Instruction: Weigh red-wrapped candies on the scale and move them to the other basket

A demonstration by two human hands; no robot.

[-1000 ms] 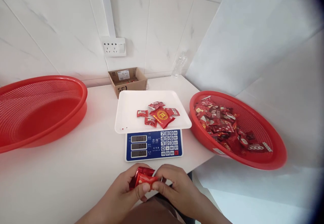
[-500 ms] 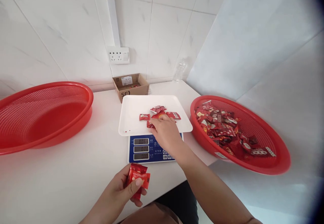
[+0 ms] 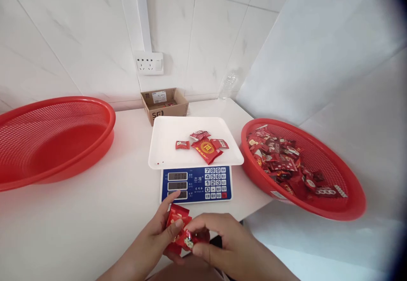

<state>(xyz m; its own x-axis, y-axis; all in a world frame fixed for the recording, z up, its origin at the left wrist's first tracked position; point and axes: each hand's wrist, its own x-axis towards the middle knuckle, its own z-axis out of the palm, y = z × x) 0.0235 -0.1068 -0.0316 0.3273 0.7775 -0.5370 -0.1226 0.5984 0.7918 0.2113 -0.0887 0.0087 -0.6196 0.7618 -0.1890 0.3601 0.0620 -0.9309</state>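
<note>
My left hand (image 3: pixel 159 234) is closed around several red candy packets (image 3: pixel 178 213), the thumb pressed on top of them. Right beside it, my right hand (image 3: pixel 222 238) pinches a small red wrapped candy (image 3: pixel 188 240) with a pale printed figure, touching the packets in the left. Beyond both hands is a blue digital scale (image 3: pixel 197 183) with a white tray (image 3: pixel 165 137) on top. On the tray lie a large red packet with a gold emblem (image 3: pixel 206 148) and a few smaller red packets around it, one of them a small packet (image 3: pixel 182 145) at the left.
To the right, a red mesh basket (image 3: pixel 345 179) holds many red-wrapped sweets. Another red basket (image 3: pixel 110 132) stands at the left. Behind the scale are a cardboard box (image 3: pixel 170 110) and a clear plastic bottle (image 3: pixel 227 86), near the wall socket (image 3: pixel 149 63).
My right hand has drawn back from the tray to my left hand and now holds a small candy. The left hand keeps its packets. The large gold-emblem packet is uncovered.
</note>
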